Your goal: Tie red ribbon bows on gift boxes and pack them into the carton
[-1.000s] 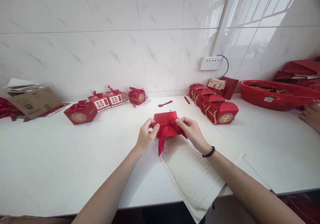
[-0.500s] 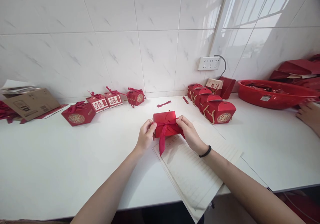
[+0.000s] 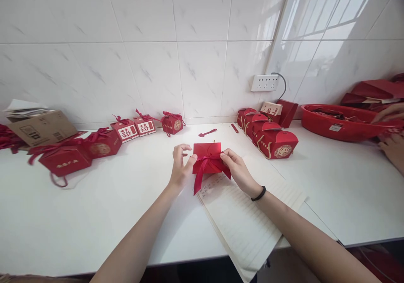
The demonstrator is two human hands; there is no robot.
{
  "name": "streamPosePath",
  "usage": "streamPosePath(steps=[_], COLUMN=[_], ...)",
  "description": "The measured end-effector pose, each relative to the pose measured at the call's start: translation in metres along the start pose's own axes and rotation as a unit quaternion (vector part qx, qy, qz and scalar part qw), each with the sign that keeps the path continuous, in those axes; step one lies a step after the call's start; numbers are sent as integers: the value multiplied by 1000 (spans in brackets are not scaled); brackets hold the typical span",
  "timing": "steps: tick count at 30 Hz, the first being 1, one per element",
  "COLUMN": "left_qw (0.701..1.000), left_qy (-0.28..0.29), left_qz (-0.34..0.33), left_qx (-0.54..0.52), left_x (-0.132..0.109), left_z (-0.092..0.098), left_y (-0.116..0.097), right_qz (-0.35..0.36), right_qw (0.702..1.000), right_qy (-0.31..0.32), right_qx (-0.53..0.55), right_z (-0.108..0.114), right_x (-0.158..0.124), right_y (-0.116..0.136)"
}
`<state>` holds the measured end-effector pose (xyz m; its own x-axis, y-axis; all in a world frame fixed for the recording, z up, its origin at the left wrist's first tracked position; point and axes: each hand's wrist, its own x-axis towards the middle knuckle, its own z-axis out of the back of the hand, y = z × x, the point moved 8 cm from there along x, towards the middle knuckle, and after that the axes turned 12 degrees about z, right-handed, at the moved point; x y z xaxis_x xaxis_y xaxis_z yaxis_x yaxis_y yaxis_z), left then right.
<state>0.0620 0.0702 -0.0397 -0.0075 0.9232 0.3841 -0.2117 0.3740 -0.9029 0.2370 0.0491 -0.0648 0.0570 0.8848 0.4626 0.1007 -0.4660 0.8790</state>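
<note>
A small red gift box (image 3: 208,152) sits on the white counter (image 3: 94,215), with a red ribbon (image 3: 205,167) tied across its front and one tail hanging down. My left hand (image 3: 181,165) touches the box's left side with the thumb, its other fingers lifted and spread. My right hand (image 3: 235,168) pinches the ribbon at the box's right front corner. A black band circles my right wrist. Under my right forearm lies a sheet of lined paper (image 3: 249,224), which overhangs the counter's front edge.
Red ribboned boxes (image 3: 143,125) line the wall at left, and one more red box (image 3: 65,160) appears blurred at far left. A cardboard carton (image 3: 41,127) lies behind it. Red handled boxes (image 3: 271,138) stand at right. Another person's hands (image 3: 391,144) are at a red basin (image 3: 344,121).
My left hand has loosened from the ribbon and opened its fingers. A red box has arrived at the far left of the counter. The other person's hands moved at the basin.
</note>
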Motion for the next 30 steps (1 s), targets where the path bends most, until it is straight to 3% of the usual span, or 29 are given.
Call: streamPosePath(steps=[3,6,12,20,25,30], left_qw=[993,980,983,992,991,991], left_qy=[61,120,96,56,60,54], left_qz=[-70,-99,-94,-43,-39,-41], left_qx=[75,121,128,108,113,119], left_x=[-1,-6,-5,5,6,7], left_z=[-9,-20,-18,-6,-6,-5], left_y=[-16,-20,-17,-11,-9,-10], right_qz=[8,2,-22,-78,-153,-161], right_qw=[999,999,998,987,972,961], right_qy=[30,45,61,126,156,199], right_qx=[-27,-24,-2,-59,-81,-105], right_z=[-6,-9,-8,-12,-13,-15], right_x=[-2,-3,-3,-5,-13,-13], right_y=[2,1,0,-9,-24,-24])
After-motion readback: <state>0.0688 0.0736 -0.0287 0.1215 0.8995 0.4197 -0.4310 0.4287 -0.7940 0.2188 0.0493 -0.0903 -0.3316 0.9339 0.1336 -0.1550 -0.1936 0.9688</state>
